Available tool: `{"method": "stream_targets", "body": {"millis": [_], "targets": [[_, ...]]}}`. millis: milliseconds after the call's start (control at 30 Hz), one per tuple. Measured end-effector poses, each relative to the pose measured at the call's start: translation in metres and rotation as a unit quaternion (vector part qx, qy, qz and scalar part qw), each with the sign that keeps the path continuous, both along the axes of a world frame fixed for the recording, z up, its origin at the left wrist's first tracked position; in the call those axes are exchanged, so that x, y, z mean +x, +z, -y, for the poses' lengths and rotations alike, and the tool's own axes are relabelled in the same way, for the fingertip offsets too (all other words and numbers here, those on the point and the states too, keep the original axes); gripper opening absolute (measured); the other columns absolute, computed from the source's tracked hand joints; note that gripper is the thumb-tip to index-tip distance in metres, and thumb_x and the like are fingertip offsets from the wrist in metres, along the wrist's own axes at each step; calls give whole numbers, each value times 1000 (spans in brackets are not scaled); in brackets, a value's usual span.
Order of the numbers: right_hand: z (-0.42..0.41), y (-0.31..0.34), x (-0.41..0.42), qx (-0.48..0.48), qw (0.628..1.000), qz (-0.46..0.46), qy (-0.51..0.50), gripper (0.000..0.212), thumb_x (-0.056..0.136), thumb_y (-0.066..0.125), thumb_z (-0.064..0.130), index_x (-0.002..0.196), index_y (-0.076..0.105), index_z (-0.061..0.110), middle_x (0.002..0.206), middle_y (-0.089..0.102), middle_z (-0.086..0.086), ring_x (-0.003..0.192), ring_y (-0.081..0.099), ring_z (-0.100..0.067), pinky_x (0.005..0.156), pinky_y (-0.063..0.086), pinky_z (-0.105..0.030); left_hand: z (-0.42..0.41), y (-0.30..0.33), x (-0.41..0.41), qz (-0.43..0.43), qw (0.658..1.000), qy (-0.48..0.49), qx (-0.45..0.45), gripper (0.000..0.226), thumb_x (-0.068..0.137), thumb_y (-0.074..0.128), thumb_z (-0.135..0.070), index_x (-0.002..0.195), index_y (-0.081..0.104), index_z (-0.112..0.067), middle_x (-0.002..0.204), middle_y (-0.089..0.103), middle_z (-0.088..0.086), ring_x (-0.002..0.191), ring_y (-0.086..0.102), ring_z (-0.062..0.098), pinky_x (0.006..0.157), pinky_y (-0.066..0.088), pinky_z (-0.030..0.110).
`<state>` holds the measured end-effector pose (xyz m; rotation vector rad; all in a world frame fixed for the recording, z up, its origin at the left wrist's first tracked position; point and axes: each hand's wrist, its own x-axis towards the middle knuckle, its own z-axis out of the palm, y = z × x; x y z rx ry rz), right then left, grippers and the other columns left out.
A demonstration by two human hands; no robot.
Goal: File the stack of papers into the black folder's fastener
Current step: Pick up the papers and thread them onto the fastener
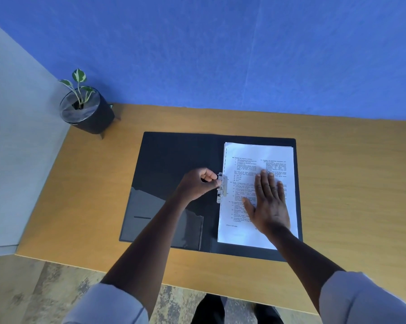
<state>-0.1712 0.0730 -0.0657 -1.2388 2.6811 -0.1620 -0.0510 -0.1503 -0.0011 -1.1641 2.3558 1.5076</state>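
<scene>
Here, the flat black plastic folder (173,174) is lying wide open on the tan wooden bench (351,183), its left inner cover carrying a clear glossy pocket (164,218). The white stack of printed papers (258,190) is sitting on the folder's right half, squared up, with two columns of small black text facing you. Along the stack's left edge, beside the folder's spine, the narrow silver metal fastener (221,187) is standing out against the white sheet.

Your left hand (198,184) is curling in at that fastener, its fingers (212,176) pinched together on the metal piece. Your right hand (268,199) is lying palm down on the papers, fingers spread apart and flat, pressing the stack against the folder.

At the bench's far left corner, a small green-and-white leafy plant in a round black pot (87,111) is standing well apart from the folder. A blue wall (220,54) is rising behind the bench, and a grey panel (17,148) is closing the left side. Below the near edge, mottled brown flooring (45,291) is showing.
</scene>
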Motion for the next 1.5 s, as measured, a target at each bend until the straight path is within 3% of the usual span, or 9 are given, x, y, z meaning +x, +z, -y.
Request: {"method": "stream_targets", "body": {"millis": [67,167,300,400,500,800,1033,1500], "targets": [[0,-1,0,-6,1000,0,-1,81,101,28,58,160,13,5,169,7,-14,157,3,-31,126,13,-51,2,2,1,7,1000,0,14,29,76,81,-46,98,72,-30,92,68,-14,80,62,-8,63,40,7],[-1,-1,0,-9,1000,-2,-1,81,101,28,58,160,13,4,169,7,-14,157,3,-31,127,11,-50,6,3,1,26,999,-16,23,42,71,83,-50,107,68,-34,101,64,-12,83,61,2,70,44,18],[0,0,0,-7,1000,-3,-1,81,101,29,58,160,13,5,169,7,-14,157,3,-31,127,11,-50,2,1,4,67,997,-31,-8,79,61,85,-56,128,49,-36,115,52,-8,93,57,4,72,45,27],[0,1,0,-2,1000,-4,-1,81,101,28,58,160,12,5,169,5,-13,157,2,-30,127,11,-49,-4,-3,6,88,993,-48,-55,93,54,83,-62,131,39,-37,122,45,-8,104,54,8,80,47,32],[0,1,1,-6,1000,-2,-1,81,101,28,58,160,12,5,169,5,-14,157,2,-31,127,12,-50,-9,-5,7,104,989,-51,-92,96,51,83,-61,130,34,-38,132,45,-7,111,54,12,89,52,42],[0,-2,0,-8,1000,-4,-1,81,101,28,57,160,11,5,169,6,-14,157,2,-30,126,11,-51,-26,-6,3,132,970,-56,-196,100,53,86,-57,133,29,-39,133,45,-2,117,53,25,81,47,41],[0,-2,0,-11,1000,-4,0,80,101,29,57,160,11,5,169,7,-14,157,3,-31,126,13,-52,-25,-5,3,131,971,-60,-189,101,55,86,-56,136,28,-38,134,45,-1,117,52,25,77,40,37],[-1,-4,-1,-14,1000,-8,2,80,102,29,58,160,11,5,169,8,-14,157,2,-30,126,12,-51,-23,-5,8,121,979,-53,-157,106,55,82,-58,142,25,-39,136,43,-1,123,48,21,90,51,45]]}}
